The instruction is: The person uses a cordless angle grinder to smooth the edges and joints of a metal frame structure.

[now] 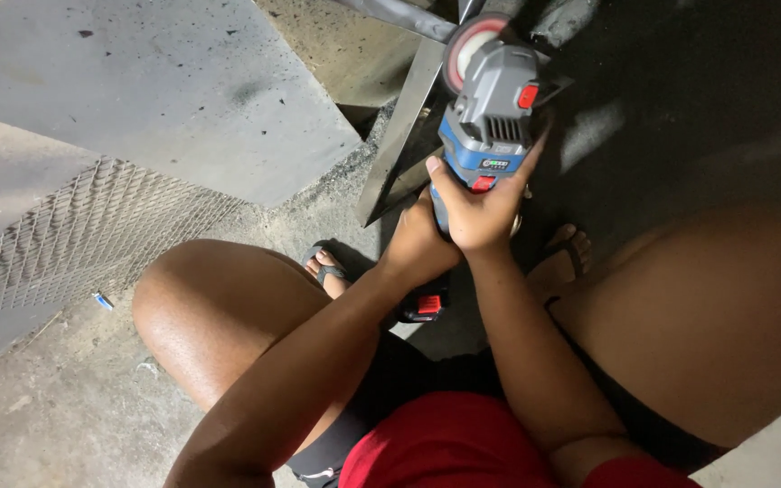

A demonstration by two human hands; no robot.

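- Far left: grey metal sheet [151,90] lying flat on concrete floor [65,407], dark specks on its surface.
- Below it: expanded metal mesh panel [65,235], partly under the sheet's edge.
- Small blue object [102,300] on floor just beside mesh; too small to identify.
- Left knee [201,307] bent, raised; foot in dark sandal [325,268] just beyond it on the floor.
- Left hand [419,242] wrapped around rear handle of the grinder, fingers closed tight on it; sits below and partly behind the other hand.
- Battery end with red tab [428,305] poking out under left wrist.
- Centre: angle iron piece [409,126], long, shiny, running diagonally from top centre down toward the feet.
- Cordless angle grinder [492,99], blue and grey body with red buttons, held up at top centre, pointed away from the body.
- Grinder disc [468,45], red centre with pale ring, at or touching upper part of the angle iron; exact contact not clear.
- Right hand [483,203] clamped on blue body of the grinder, thumb on left flank, fingers round right side.
- Right foot [564,258] in sandal, just right of hands, in shadow.
- Right thigh [707,316] fills lower right.
- Red shirt [449,443] and dark shorts [390,380] at bottom centre.
- Upper right floor dark, shadowed.
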